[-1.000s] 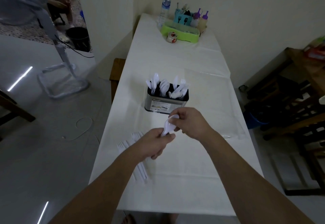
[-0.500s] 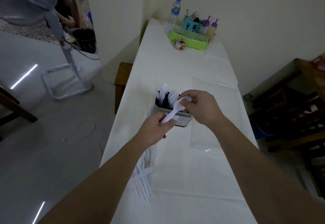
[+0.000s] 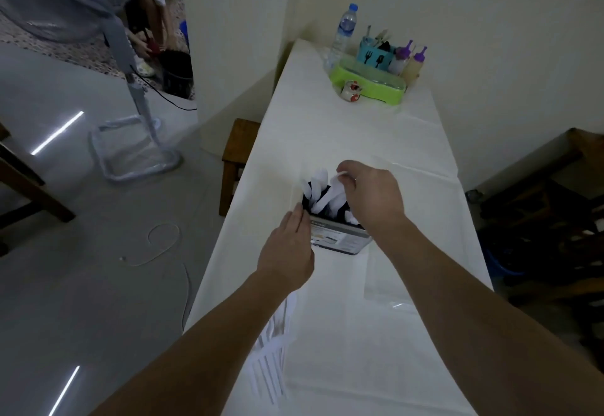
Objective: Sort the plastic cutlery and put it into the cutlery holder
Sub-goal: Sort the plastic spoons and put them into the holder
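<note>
Lowering a white spoon, pinched in the right hand, into the holder; bracing the holder's near corner with the straight-fingered left hand. Lying under the left forearm on the table: unsorted cutlery.

White plastic spoon: pinched by right hand over cutlery holder. Holder's near-left corner is touched by straight-fingered left hand. Loose white cutlery is laid below the left forearm, on white table.
</note>
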A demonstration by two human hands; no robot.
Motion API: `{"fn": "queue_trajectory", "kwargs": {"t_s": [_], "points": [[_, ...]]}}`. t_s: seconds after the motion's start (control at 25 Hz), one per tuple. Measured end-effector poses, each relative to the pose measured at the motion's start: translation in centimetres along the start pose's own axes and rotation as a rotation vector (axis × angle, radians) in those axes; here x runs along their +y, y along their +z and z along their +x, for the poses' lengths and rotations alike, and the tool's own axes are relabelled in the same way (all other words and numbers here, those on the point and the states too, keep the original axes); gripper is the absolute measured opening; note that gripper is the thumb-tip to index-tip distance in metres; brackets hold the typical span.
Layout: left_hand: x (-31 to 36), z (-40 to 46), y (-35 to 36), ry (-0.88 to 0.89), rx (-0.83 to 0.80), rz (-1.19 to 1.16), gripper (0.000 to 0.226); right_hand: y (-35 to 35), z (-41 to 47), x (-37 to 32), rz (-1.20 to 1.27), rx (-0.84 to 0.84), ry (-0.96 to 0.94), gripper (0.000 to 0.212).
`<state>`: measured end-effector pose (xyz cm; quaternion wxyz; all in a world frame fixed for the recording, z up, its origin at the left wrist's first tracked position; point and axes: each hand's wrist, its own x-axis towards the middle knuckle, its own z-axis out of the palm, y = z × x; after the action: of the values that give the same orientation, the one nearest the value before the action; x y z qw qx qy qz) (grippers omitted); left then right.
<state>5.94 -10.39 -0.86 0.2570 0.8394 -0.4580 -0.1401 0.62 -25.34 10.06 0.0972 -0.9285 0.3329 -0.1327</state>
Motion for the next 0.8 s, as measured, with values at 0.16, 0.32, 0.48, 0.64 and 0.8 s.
{"fn": "queue_trajectory", "kwargs": {"t_s": [0.16,0.32,0.48,0.64,0.8], "points": [[-0.1,0.3,0.1,0.025,-0.031,0.056,0.068,3.1,0.3,-0.1,-0.066,-0.090,-0.041,0.027],[0.0,0.4,0.0,0.016,-0.052,0.074,0.068,5.2,0.4,0.0,-0.215,-0.107,-0.144,0.019],[-0.1,0.4,-1.0,0.043,-0.082,0.021,0.069,5.4,0.3,-0.9,-0.364,-0.077,-0.186,0.018],[-1.2,0.1,-3.0,-0.055,-0.036,-0.157,0.062,5.1,0.8,-1.9,-0.409,-0.100,-0.198,0.024],[-3.7,-2.0,-3.5,-0.330,0.069,-0.223,0.047,3.9,-0.5,-2.5,-0.392,-0.086,-0.179,0.032]]}}
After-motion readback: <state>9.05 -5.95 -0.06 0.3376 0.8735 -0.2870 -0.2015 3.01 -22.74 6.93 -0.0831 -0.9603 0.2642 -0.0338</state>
